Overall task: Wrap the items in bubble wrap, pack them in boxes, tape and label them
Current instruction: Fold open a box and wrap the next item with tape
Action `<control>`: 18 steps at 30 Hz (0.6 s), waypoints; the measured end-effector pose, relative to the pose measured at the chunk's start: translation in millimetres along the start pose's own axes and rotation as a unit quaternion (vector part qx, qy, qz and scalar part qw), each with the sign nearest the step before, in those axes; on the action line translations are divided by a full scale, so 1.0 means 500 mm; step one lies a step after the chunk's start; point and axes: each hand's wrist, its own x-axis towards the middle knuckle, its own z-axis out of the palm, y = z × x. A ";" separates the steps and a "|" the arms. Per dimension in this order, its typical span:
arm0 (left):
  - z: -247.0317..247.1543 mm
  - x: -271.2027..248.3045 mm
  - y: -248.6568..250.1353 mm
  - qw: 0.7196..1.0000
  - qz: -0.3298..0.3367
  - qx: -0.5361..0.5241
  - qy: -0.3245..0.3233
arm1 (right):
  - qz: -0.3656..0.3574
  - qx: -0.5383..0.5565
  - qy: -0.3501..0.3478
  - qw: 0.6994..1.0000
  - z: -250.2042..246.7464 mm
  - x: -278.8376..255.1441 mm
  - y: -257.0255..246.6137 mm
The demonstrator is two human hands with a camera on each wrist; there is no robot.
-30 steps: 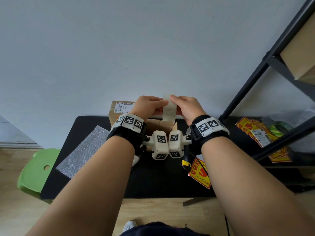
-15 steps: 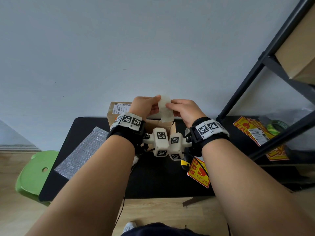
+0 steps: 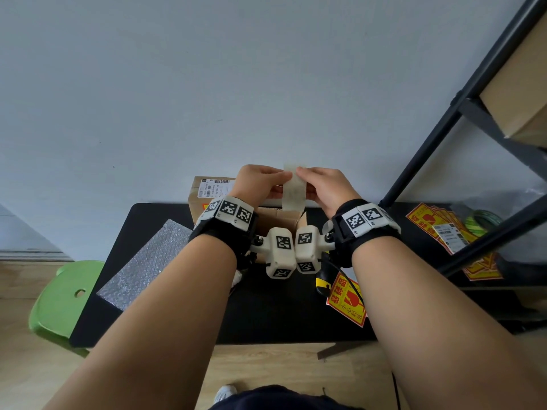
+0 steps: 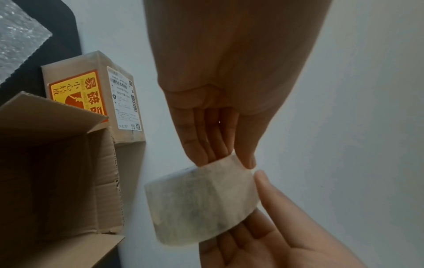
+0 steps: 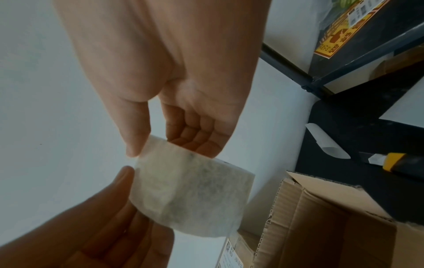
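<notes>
Pinching a label backing strip [image 3: 293,190] between left hand [image 3: 260,184] and right hand [image 3: 324,187] over the open box [image 3: 278,220], probably to peel it.

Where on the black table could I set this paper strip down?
Bare table lies in front of the open box, between the bubble wrap and the yellow warning sticker. The right end is crowded with a sticker pile. The labelled box fills the back.
</notes>
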 end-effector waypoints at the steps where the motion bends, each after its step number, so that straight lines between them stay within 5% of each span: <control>1: 0.001 0.001 0.002 1.000 -0.002 -0.003 0.010 | -0.006 -0.001 -0.008 1.000 0.001 0.000 -0.001; 10: -0.002 0.006 0.002 0.995 -0.041 -0.084 0.044 | -0.015 -0.004 -0.048 0.999 -0.001 -0.019 -0.012; 18: -0.006 -0.006 0.016 1.000 -0.002 0.012 -0.016 | -0.011 0.027 0.015 0.999 -0.002 -0.021 -0.015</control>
